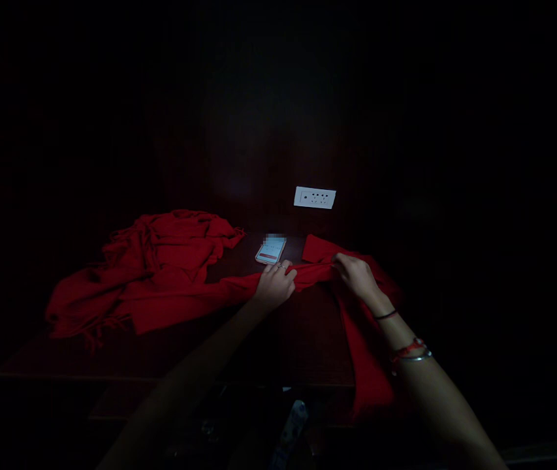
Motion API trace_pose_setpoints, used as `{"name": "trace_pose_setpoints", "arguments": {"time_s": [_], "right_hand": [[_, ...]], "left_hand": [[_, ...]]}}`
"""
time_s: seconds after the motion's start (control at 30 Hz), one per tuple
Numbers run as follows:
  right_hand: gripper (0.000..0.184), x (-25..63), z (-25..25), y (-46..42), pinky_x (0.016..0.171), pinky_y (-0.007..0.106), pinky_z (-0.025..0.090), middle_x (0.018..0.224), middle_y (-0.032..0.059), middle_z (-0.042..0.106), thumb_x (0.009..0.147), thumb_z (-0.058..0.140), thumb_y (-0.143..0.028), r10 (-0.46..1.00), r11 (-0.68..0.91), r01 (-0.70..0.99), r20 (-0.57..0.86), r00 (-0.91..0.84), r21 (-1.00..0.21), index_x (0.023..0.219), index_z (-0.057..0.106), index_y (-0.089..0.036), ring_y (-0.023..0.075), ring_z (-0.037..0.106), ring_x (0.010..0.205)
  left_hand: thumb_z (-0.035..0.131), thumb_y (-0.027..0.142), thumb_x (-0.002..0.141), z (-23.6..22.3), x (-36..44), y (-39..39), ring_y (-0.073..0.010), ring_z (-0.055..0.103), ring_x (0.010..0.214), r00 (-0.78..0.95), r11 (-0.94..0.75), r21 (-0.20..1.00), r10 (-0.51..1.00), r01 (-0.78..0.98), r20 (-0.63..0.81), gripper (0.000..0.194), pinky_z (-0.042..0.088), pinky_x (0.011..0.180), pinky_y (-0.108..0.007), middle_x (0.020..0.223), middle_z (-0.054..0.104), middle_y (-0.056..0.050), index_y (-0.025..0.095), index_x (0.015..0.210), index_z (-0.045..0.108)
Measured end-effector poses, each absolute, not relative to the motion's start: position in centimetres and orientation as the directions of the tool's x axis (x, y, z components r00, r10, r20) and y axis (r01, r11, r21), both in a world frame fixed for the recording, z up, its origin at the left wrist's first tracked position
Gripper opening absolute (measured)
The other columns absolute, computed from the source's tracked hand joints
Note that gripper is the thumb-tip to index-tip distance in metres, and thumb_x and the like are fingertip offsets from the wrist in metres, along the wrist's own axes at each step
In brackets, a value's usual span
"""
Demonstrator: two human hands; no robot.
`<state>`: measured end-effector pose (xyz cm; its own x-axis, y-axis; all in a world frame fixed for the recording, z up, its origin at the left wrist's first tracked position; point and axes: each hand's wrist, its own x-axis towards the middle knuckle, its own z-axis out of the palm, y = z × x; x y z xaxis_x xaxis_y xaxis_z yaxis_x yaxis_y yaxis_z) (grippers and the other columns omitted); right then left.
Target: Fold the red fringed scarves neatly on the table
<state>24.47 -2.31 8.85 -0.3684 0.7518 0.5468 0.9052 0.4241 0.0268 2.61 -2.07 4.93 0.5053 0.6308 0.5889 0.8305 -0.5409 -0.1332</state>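
A long red scarf (180, 307) with fringed ends runs across the dark tabletop, bunched in a heap at the left. Around its gathered middle my left hand (275, 284) is closed, just in front of a lit phone (271, 249). My right hand (355, 273) pinches the same red cloth farther right, so a narrow strip stretches between both hands. Beyond the right hand the red cloth spreads out, and a part of it hangs over the table's right front edge. Whether the heap and the strip are one piece I cannot tell.
A white wall socket panel (315, 198) sits behind the table. The table's front edge (87, 376) shows faintly. Below it is a pale patterned thing (294, 424), too dim to name. Deep darkness hides the surroundings.
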Motion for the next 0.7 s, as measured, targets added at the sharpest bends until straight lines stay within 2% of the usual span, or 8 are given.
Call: {"name": "trace_pose_setpoints", "arguments": {"time_s": [0.17, 0.33, 0.43, 0.5, 0.6, 0.7], "right_hand": [[0.015, 24.6, 10.5, -2.0, 0.059, 0.023, 0.037, 0.078, 0.0053, 0.061, 0.078, 0.039, -0.017, 0.744, 0.425, 0.905, 0.563, -0.361, 0.019, 0.082, 0.054, -0.017, 0.0157, 0.055, 0.068], [0.014, 25.5, 12.7, -1.4, 0.058, 0.022, 0.036, 0.075, 0.0044, 0.061, 0.074, 0.042, -0.017, 0.746, 0.414, 0.910, 0.581, -0.325, -0.023, 0.081, 0.054, -0.018, 0.0155, 0.055, 0.066], [0.013, 26.5, 13.8, -0.9, 0.056, 0.021, 0.036, 0.070, 0.0032, 0.060, 0.073, 0.043, -0.019, 0.766, 0.446, 0.894, 0.532, -0.361, -0.037, 0.080, 0.055, -0.018, 0.0141, 0.054, 0.062], [0.013, 27.3, 14.3, -0.6, 0.055, 0.021, 0.036, 0.069, 0.0024, 0.060, 0.073, 0.044, -0.020, 0.778, 0.463, 0.884, 0.506, -0.372, -0.063, 0.078, 0.055, -0.017, 0.0128, 0.053, 0.060], [0.011, 28.4, 14.4, -0.1, 0.055, 0.020, 0.037, 0.066, 0.0011, 0.060, 0.070, 0.046, -0.022, 0.817, 0.449, 0.888, 0.450, -0.360, -0.104, 0.074, 0.056, -0.017, 0.0115, 0.053, 0.059], [0.009, 29.0, 13.9, 0.8, 0.052, 0.020, 0.037, 0.062, -0.0003, 0.059, 0.067, 0.050, -0.024, 0.875, 0.410, 0.903, 0.336, -0.349, -0.130, 0.070, 0.056, -0.018, 0.0111, 0.053, 0.056]], "left_hand": [[0.047, 0.020, 0.072, 4.5, -0.1, -2.4, -0.0215, 0.050, 0.083, 0.509, -0.486, -0.195, 0.682, 0.852, 0.525, 0.012, 0.035, 0.071, -0.034, 0.094, 0.054, -0.009, 0.017, 0.079, 0.056], [0.041, 0.018, 0.076, 4.2, -3.3, -2.8, -0.0196, 0.049, 0.082, 0.468, -0.433, -0.188, 0.743, 0.881, 0.479, 0.017, 0.033, 0.073, -0.034, 0.093, 0.054, -0.008, 0.017, 0.086, 0.055], [0.035, 0.018, 0.080, 5.6, -6.3, -2.3, -0.0172, 0.048, 0.087, 0.504, -0.493, -0.153, 0.736, 0.856, 0.452, 0.024, 0.032, 0.079, -0.032, 0.095, 0.053, -0.006, 0.020, 0.099, 0.050], [0.035, 0.018, 0.080, 6.8, -8.7, -1.7, -0.0182, 0.045, 0.094, 0.514, -0.494, -0.165, 0.746, 0.853, 0.423, 0.031, 0.031, 0.082, -0.033, 0.104, 0.050, -0.006, 0.022, 0.109, 0.045], [0.037, 0.011, 0.078, 7.6, -11.3, -1.4, -0.0232, 0.035, 0.108, 0.441, -0.368, -0.248, 0.794, 0.896, 0.419, 0.037, 0.027, 0.086, -0.040, 0.120, 0.039, -0.007, 0.027, 0.109, 0.045], [0.036, 0.007, 0.077, 6.5, -11.2, -2.4, -0.0237, 0.036, 0.107, 0.369, -0.270, -0.272, 0.821, 0.924, 0.435, 0.041, 0.030, 0.083, -0.040, 0.120, 0.039, -0.009, 0.028, 0.111, 0.044]]}}
